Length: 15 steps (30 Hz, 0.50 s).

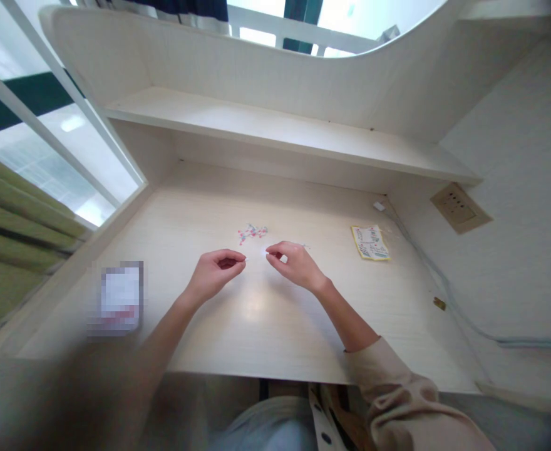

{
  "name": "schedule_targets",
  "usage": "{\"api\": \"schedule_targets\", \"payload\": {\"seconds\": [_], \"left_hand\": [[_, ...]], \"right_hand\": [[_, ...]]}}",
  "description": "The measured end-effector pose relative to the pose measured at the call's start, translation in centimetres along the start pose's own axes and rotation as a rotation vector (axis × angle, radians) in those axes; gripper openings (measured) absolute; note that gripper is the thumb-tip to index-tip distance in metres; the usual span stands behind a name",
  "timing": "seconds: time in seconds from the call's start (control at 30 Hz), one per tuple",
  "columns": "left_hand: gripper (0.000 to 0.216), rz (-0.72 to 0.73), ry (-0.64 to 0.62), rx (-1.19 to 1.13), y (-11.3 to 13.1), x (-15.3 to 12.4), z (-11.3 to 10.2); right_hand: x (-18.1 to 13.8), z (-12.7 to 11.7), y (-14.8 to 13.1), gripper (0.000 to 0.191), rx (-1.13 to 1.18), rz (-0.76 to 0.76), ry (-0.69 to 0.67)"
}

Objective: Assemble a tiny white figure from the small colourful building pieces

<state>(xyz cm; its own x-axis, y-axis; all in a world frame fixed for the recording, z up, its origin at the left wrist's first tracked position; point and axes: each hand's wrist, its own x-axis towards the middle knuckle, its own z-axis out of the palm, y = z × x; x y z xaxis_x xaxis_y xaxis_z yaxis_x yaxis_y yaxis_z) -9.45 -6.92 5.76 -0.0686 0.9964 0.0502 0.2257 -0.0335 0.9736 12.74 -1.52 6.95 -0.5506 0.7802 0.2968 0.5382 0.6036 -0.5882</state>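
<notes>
Head view shows both hands over the pale worktop (257, 338), their fingertips facing each other across a narrow gap. On the left hand (216, 274), thumb and forefinger curve round until their tips nearly meet; a tiny pale speck shows at the tips, too small to tell whether it is something held. The right hand (298, 263) makes a similar pinch, thumb and forefinger tips close together beside a small bright spot, and whether it grips anything cannot be told either.

Just beyond the gap between the hands lies a loose cluster of small pink and blue pieces (253, 233), near both sets of fingertips and apart from them. A few tiny bluish bits (306, 246) show just past the right hand's knuckles. Well to the right of the right hand lies a yellow-edged printed packet (370, 242), with a small brassy piece (439, 303) farther right and nearer the person. Well left of the left hand is a pixelated pale object (120, 297).
</notes>
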Motion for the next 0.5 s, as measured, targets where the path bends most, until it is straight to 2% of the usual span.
{"api": "schedule_targets", "payload": {"seconds": [0.2,0.37,0.5], "left_hand": [[0.021,-0.006,0.06,0.0,-0.4,-0.8,-1.9],[0.021,-0.01,0.08,-0.008,-0.8,-1.2,-3.0],[0.021,-0.005,0.08,-0.005,-1.1,-1.4,-3.5]], "right_hand": [[3.2,2.4,-0.4,0.022,-0.132,-0.001,-0.093],[4.7,4.8,-1.1,0.025,-0.246,0.042,-0.174],[6.1,5.6,-1.3,0.028,-0.325,0.08,-0.223]]}}
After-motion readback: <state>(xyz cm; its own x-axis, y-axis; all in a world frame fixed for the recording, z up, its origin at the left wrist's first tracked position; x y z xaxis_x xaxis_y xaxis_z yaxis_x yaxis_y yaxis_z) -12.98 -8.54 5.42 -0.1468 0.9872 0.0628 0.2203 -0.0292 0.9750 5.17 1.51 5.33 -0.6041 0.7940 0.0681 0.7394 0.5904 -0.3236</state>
